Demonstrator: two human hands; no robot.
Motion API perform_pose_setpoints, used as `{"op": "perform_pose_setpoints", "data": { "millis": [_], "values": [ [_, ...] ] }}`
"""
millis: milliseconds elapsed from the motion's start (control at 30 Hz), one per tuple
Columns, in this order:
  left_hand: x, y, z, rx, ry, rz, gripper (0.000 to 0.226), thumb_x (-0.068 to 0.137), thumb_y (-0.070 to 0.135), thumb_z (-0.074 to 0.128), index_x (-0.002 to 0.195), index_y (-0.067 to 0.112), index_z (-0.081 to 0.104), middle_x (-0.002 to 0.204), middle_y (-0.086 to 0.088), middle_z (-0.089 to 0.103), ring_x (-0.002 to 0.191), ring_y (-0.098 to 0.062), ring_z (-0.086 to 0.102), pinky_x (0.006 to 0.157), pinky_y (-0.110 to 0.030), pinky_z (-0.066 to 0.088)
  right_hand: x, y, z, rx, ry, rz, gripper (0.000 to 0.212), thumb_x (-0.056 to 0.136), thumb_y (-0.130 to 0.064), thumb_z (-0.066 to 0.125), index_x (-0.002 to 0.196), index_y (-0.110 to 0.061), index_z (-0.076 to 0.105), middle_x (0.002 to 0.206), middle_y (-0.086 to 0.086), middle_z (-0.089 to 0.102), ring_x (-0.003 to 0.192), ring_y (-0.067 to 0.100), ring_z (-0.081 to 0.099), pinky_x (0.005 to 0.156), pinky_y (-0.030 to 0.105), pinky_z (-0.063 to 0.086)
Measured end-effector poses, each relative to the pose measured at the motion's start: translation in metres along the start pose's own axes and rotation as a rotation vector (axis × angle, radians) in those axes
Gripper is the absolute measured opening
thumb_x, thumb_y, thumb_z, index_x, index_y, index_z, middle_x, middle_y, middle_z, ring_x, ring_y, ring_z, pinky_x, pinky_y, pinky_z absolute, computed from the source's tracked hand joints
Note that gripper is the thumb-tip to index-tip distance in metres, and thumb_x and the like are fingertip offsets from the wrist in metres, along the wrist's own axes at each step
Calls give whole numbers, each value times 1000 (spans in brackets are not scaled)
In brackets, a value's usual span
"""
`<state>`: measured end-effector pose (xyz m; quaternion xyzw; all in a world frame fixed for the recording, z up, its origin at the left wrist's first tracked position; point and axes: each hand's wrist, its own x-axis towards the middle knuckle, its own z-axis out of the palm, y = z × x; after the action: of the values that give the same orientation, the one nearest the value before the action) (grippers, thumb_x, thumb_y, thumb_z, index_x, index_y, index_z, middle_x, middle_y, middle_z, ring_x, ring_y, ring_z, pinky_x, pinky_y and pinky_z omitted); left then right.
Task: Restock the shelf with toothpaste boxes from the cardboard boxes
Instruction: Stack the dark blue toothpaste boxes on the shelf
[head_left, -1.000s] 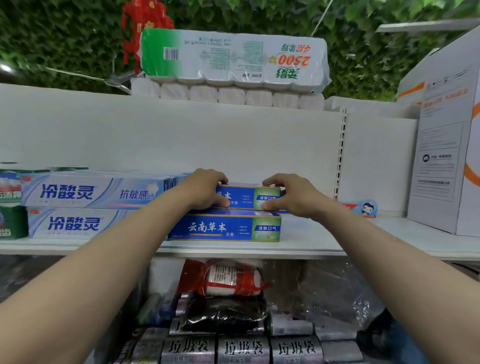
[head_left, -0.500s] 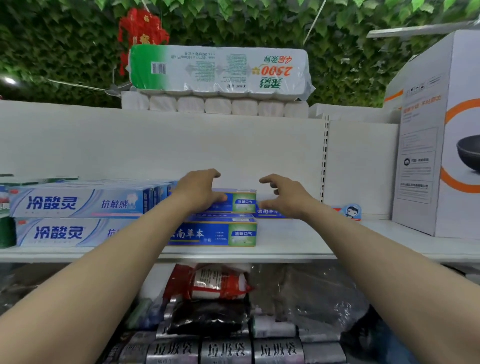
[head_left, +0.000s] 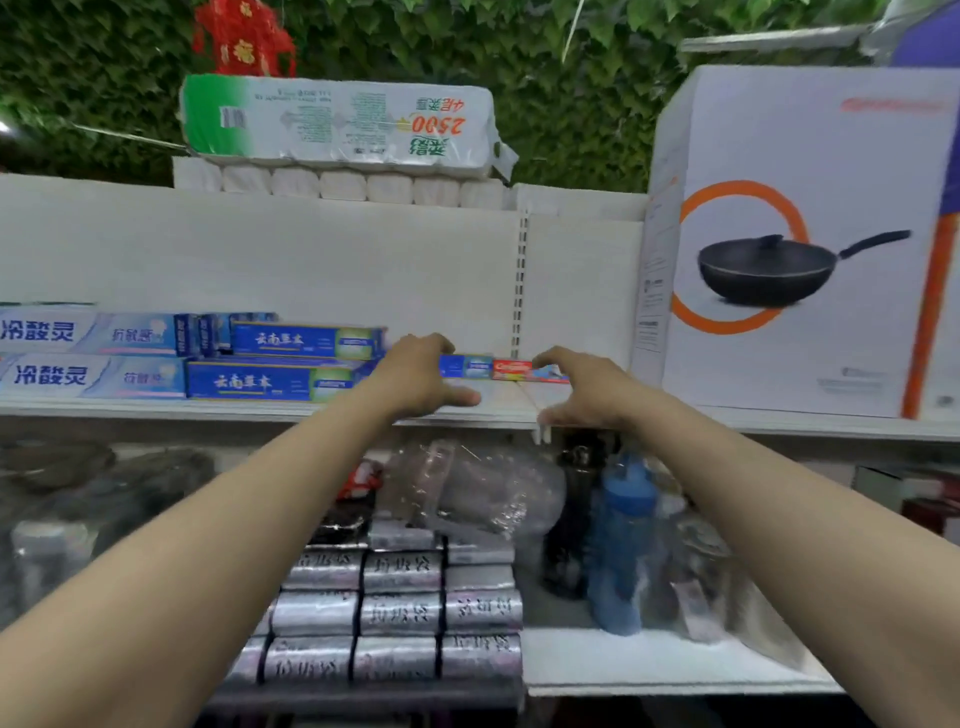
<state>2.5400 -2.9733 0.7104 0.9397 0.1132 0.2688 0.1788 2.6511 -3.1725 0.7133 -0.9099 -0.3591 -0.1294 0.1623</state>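
On the white shelf (head_left: 260, 408), two dark blue toothpaste boxes (head_left: 306, 340) lie stacked, the lower blue box (head_left: 265, 382) in front. Light blue toothpaste boxes (head_left: 88, 332) are stacked to their left. Further back lies a red and blue toothpaste box (head_left: 511, 369), flat against the back panel. My left hand (head_left: 423, 376) and my right hand (head_left: 582, 387) hover over the shelf in front of that box, fingers loosely spread and holding nothing. No cardboard supply box is in view.
A large white box picturing a black pan (head_left: 800, 244) stands on the shelf at the right. Toilet paper packs (head_left: 337, 122) sit on top of the unit. Below are silver bag rolls (head_left: 395, 613), a blue bottle (head_left: 621, 540) and plastic-wrapped goods (head_left: 467, 483).
Both hands let go of the top dark blue box and moved right along the shelf, now spread in front of the red and blue box. The view swung right.
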Motion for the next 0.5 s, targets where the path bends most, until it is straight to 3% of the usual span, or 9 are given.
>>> {"op": "perform_pose_setpoints", "data": {
  "millis": [167,400,500],
  "values": [
    [-41,53,74,-7,-133,-56,83,68,59,78,134,15,52,136,-12,52,124,-26,50,103,-33,40,-68,77,5,16,-125,67,74,78,-40,81,142,-28,45,141,7,50,126,24,50,101,32,41],
    [-86,93,155,-11,-284,-116,84,69,59,77,136,17,50,140,-11,47,126,-29,48,106,-36,41,-125,158,33,12,-245,133,74,74,-51,80,138,-35,46,143,3,49,129,24,47,106,37,41],
    [-101,98,184,-4,-326,-141,87,68,60,78,137,16,49,140,-10,48,127,-28,46,105,-39,42,-143,178,48,36,-283,139,74,74,-48,81,138,-34,47,139,3,51,124,23,52,101,34,45]
  ]
}}
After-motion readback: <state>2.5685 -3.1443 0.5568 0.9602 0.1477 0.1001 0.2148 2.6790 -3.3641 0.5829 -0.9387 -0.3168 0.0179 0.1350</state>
